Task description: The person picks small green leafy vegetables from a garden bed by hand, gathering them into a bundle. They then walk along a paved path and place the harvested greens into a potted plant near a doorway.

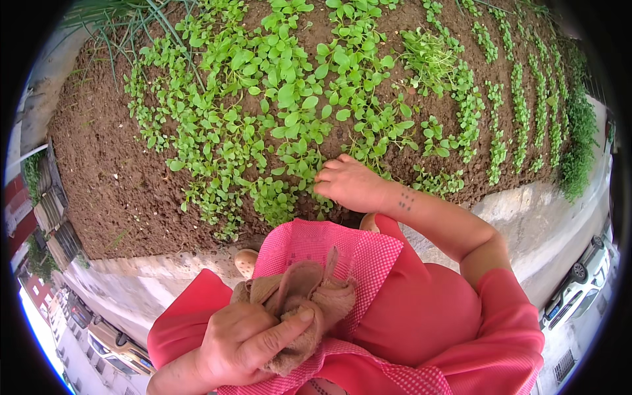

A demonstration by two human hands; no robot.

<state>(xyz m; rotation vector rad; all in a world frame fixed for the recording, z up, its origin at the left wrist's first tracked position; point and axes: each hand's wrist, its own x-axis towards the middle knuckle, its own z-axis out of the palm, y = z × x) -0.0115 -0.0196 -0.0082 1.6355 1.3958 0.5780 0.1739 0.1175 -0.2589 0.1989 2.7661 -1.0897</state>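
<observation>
My left hand (247, 340) grips a bunched brown towelling cloth (316, 301) in front of my body, with the thumb pressed over its folds. Down at the near edge of the soil bed, my right hand (350, 183) reaches in among leafy green seedlings (296, 148). Its fingers are curled downward at the leaves, and the fingertips are partly hidden, so what lies between them cannot be told. Beneath the cloth, a pink checked fabric (316, 242) drapes over my lap. A tan clog (245, 261) shows beside it at the bed's edge.
Bare brown soil (103, 182) lies to the left. Uprooted-looking greens (429, 57) sit in a heap, with thin seedling rows (521, 116) to their right. Long onion-like leaves (133, 24) lean in at top left. A concrete ledge (523, 212) borders the bed; parked cars (575, 286) stand far below.
</observation>
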